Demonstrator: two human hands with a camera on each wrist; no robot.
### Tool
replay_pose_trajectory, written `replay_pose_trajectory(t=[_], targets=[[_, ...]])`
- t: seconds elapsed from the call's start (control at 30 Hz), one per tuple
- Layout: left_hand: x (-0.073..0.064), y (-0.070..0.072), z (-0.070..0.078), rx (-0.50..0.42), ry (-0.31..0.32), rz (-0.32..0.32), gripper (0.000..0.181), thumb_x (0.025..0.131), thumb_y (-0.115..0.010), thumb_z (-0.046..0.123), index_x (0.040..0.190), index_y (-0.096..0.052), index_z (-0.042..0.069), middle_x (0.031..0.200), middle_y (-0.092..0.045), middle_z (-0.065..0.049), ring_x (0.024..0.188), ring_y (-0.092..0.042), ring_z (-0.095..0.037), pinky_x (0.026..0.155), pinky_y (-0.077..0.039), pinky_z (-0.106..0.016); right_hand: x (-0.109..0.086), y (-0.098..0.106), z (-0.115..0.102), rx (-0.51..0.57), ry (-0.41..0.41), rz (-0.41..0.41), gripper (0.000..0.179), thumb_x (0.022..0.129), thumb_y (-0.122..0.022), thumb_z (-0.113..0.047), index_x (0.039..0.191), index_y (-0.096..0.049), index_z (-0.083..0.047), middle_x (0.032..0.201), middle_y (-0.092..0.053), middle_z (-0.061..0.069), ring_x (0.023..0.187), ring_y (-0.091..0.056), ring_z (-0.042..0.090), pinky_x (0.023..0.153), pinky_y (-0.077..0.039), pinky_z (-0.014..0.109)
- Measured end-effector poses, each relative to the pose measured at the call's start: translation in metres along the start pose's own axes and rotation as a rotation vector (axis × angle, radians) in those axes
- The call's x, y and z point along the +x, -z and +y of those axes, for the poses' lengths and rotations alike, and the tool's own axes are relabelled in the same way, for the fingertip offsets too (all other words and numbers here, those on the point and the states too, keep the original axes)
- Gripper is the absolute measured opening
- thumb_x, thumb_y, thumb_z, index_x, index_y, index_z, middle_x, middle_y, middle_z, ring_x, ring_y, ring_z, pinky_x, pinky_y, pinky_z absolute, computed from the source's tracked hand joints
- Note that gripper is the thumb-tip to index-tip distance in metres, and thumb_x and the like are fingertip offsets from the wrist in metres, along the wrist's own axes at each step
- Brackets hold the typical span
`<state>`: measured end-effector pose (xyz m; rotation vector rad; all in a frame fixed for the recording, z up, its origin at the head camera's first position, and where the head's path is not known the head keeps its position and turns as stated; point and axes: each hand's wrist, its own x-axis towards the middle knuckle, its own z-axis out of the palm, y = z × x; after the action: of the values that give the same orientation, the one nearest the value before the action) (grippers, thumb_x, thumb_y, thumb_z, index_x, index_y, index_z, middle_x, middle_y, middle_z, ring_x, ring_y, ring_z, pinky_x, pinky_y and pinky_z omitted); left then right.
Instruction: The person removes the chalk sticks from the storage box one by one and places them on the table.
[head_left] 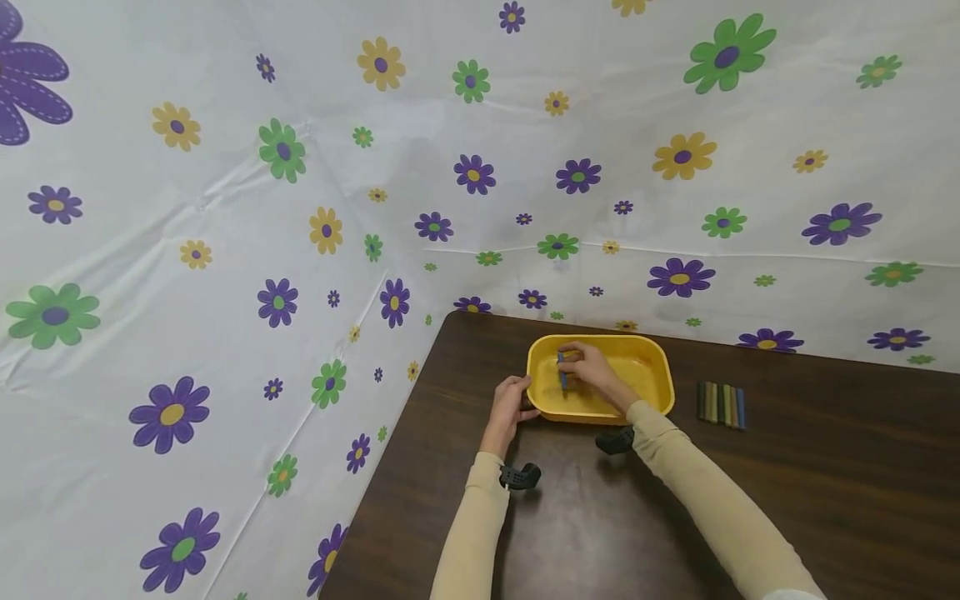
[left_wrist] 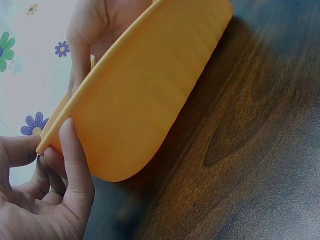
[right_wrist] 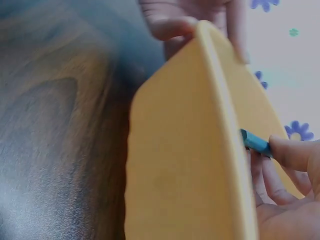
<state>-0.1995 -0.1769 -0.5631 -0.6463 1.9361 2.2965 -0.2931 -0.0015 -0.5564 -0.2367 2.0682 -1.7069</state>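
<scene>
A yellow plastic tub sits on the brown table. My left hand grips the tub's left end, its thumb and fingers pinching the rim in the left wrist view. Over the inside of the tub, my right hand pinches a short blue stick between thumb and fingers. The right wrist view shows that stick just beyond the near rim, partly covered by the fingertips. Whether its lower end touches the tub floor I cannot tell.
To the right of the tub, several thin sticks in dark green, olive and blue lie side by side on the wooden table. A white cloth with printed flowers hangs behind and along the left side. Both wrists wear black devices.
</scene>
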Motion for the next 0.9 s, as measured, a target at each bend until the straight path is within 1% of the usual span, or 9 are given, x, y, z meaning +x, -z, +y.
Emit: replay_pose_trajectory(t=[0.1, 0.2, 0.3, 0.43, 0.6, 0.7, 0.8, 0.9], targets=[[0.000, -0.002, 0.001, 0.005, -0.001, 0.002, 0.023, 0.104, -0.062, 0.025, 0.104, -0.061, 0.002, 0.084, -0.059, -0.005, 0.067, -0.059, -0.014, 0.059, -0.057, -0.026, -0.002, 0.007, -0.001, 0.085, -0.040, -0.016, 0.044, 0.104, -0.060, -0.006, 0.146, -0.051, 0.006, 0.129, -0.060, 0.028, 0.100, -0.066, 0.027, 0.080, -0.059, 0.036], [0.000, -0.002, 0.001, 0.014, 0.000, 0.003, 0.022, 0.104, -0.062, 0.026, 0.103, -0.062, 0.004, 0.085, -0.060, -0.005, 0.068, -0.060, -0.014, 0.060, -0.057, -0.027, -0.003, 0.013, -0.002, 0.141, -0.060, -0.010, 0.045, 0.104, -0.061, -0.006, 0.147, -0.051, 0.005, 0.127, -0.060, 0.024, 0.097, -0.067, 0.022, 0.080, -0.060, 0.034], [0.000, -0.001, 0.001, 0.017, 0.001, 0.008, 0.022, 0.104, -0.062, 0.026, 0.102, -0.062, 0.005, 0.085, -0.059, -0.005, 0.068, -0.059, -0.014, 0.060, -0.057, -0.027, -0.006, 0.019, -0.005, 0.169, -0.064, -0.013, 0.046, 0.104, -0.062, -0.007, 0.147, -0.050, 0.004, 0.123, -0.061, 0.019, 0.095, -0.067, 0.018, 0.080, -0.060, 0.034], [-0.001, 0.000, -0.001, 0.014, -0.005, 0.003, 0.022, 0.104, -0.062, 0.025, 0.102, -0.062, 0.003, 0.084, -0.058, -0.005, 0.067, -0.058, -0.014, 0.060, -0.057, -0.027, -0.014, 0.030, -0.013, 0.194, -0.053, -0.020, 0.048, 0.105, -0.061, -0.007, 0.149, -0.047, 0.006, 0.119, -0.061, 0.016, 0.097, -0.067, 0.020, 0.084, -0.060, 0.037], [-0.001, 0.001, -0.002, 0.013, -0.013, -0.007, 0.025, 0.105, -0.060, 0.024, 0.105, -0.061, 0.000, 0.084, -0.057, -0.005, 0.067, -0.056, -0.013, 0.060, -0.056, -0.026, -0.023, 0.053, -0.019, 0.218, -0.033, -0.009, 0.053, 0.106, -0.060, -0.009, 0.152, -0.041, 0.008, 0.128, -0.058, 0.021, 0.105, -0.067, 0.023, 0.089, -0.058, 0.037], [-0.002, 0.000, -0.001, 0.015, -0.009, -0.008, 0.028, 0.105, -0.059, 0.023, 0.110, -0.060, -0.004, 0.084, -0.056, -0.006, 0.067, -0.056, -0.013, 0.060, -0.056, -0.026, -0.028, 0.069, -0.021, 0.245, -0.027, 0.003, 0.057, 0.106, -0.061, -0.011, 0.155, -0.038, 0.007, 0.130, -0.059, 0.019, 0.106, -0.068, 0.022, 0.088, -0.059, 0.034], [-0.003, -0.001, -0.001, 0.022, -0.007, -0.009, 0.032, 0.106, -0.058, 0.023, 0.115, -0.058, -0.008, 0.086, -0.057, -0.008, 0.067, -0.056, -0.013, 0.060, -0.056, -0.026, -0.034, 0.086, -0.023, 0.272, -0.022, 0.014, 0.059, 0.105, -0.062, -0.012, 0.156, -0.037, 0.006, 0.125, -0.063, 0.011, 0.103, -0.069, 0.017, 0.086, -0.059, 0.031], [-0.004, -0.001, 0.000, 0.028, -0.008, -0.010, 0.034, 0.106, -0.058, 0.024, 0.116, -0.057, -0.009, 0.088, -0.057, -0.009, 0.068, -0.056, -0.013, 0.060, -0.056, -0.026, -0.042, 0.102, -0.024, 0.300, -0.017, 0.037, 0.059, 0.104, -0.064, -0.012, 0.155, -0.039, 0.006, 0.116, -0.067, 0.003, 0.098, -0.070, 0.013, 0.084, -0.059, 0.029]])
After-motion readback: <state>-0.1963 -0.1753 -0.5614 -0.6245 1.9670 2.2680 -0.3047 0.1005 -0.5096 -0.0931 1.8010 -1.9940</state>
